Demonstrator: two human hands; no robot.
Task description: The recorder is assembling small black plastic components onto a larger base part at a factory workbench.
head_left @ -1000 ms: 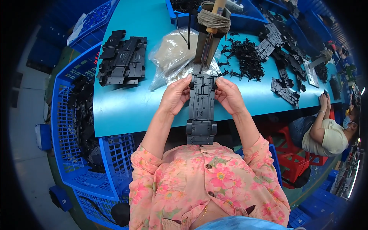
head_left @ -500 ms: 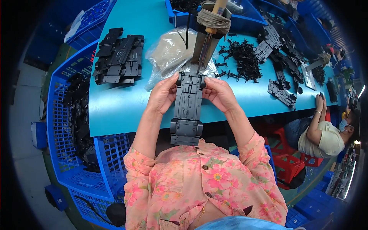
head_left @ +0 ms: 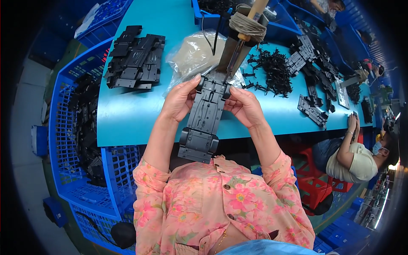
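Observation:
My left hand (head_left: 182, 98) grips the left edge of a long black plastic vehicle chassis (head_left: 205, 110), thumb near its far end. On the opposite edge, my right hand (head_left: 244, 105) holds the same chassis with thumb and curled fingers. The chassis slants, its near end hanging over the table edge close to my shirt. Its far end lies beneath a wooden-handled tool (head_left: 258, 9) bound with cord (head_left: 247, 28) to an upright metal bracket (head_left: 232, 53). The tool's thin tip comes down at that end; I cannot tell whether it touches.
A stack of black chassis (head_left: 138, 59) lies left on the turquoise table (head_left: 127, 119). Behind my hands is a clear plastic bag (head_left: 193, 55). Small black parts (head_left: 274, 70) are heaped right of the bracket. A blue crate (head_left: 63, 140) stands left; a co-worker (head_left: 352, 157) sits right.
The chassis has turned, its near end swinging to the left while its far end stays under the tool. Both hands keep their hold. The whole view has shifted slightly.

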